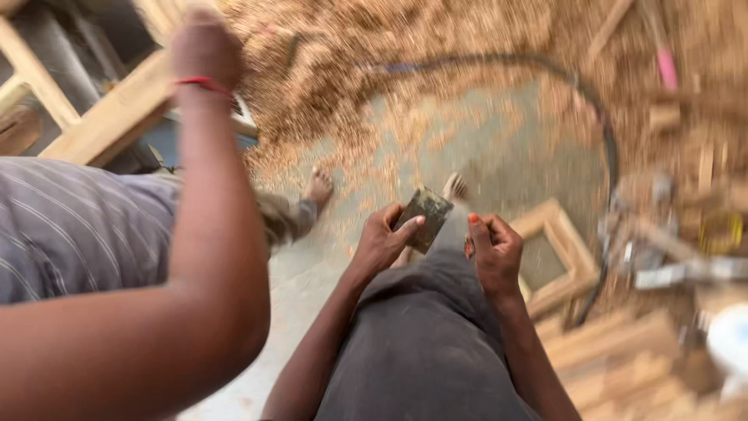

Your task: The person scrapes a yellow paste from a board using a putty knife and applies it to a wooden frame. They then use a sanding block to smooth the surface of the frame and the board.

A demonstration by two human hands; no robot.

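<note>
Close up, held a dark flat piece (425, 214) in the left hand (380, 245), fingers (405, 226) wrapped round its lower edge. Kept the right hand (495, 251) just beside it, curled shut, with something small and orange (473, 219) at one fingertip; could not tell what. Needed, most likely, a firm pinch and a steady wrist so the piece did not slip. Sat above grey trousers (421, 343). Off to the left, saw another person's arm (210, 257) with a red band (204, 82). Farther out, saw a wooden frame (573, 249), a black cable (608, 148) and wood shavings (351, 70) on the floor (483, 148).
</note>
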